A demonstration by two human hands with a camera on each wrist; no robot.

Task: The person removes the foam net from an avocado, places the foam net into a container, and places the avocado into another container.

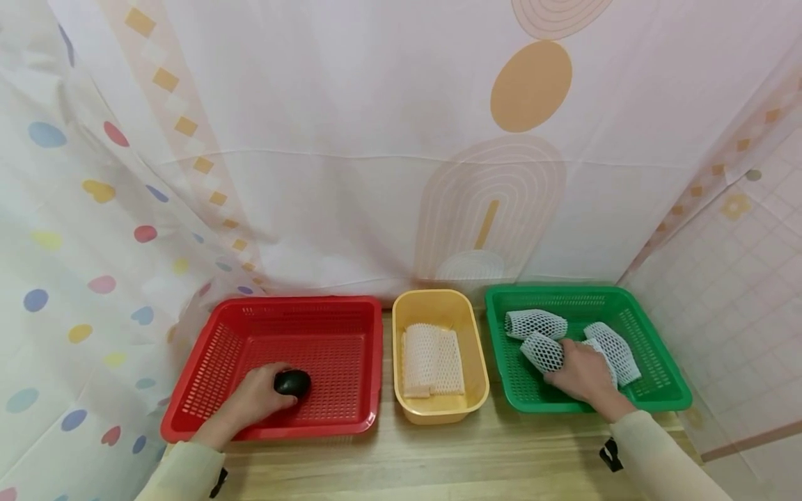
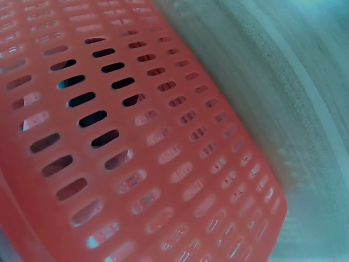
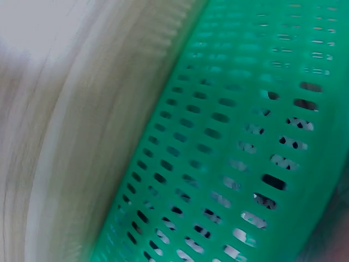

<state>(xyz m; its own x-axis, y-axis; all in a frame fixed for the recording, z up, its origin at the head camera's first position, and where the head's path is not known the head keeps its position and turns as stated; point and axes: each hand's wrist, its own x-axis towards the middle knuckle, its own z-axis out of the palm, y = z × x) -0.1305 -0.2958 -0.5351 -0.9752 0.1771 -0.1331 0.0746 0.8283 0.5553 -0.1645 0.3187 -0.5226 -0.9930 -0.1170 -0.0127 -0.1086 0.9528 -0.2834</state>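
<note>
In the head view my left hand (image 1: pixel 260 396) grips a smooth, dark oval fruit that looks like an avocado (image 1: pixel 292 383), inside the red basket (image 1: pixel 338 424). On the right, my right hand (image 1: pixel 584 371) holds a foam-netted avocado (image 1: pixel 542 352), dark under its white mesh, in the green basket (image 1: pixel 526 400). Behind it lies another netted fruit (image 1: pixel 536 324), and a further white net sleeve (image 1: pixel 615 352) sits to the right of the hand. Part of one more netted piece is hidden by the right hand. Both wrist views show mostly perforated basket walls, hiding the hands.
Between the two baskets stands a yellow bin (image 1: pixel 474 410) with flat foam net sleeves (image 1: pixel 432 362) in it. All three containers rest on a light wooden table (image 1: pixel 432 459). A patterned cloth (image 1: pixel 351 209) hangs directly behind them, with more at the sides.
</note>
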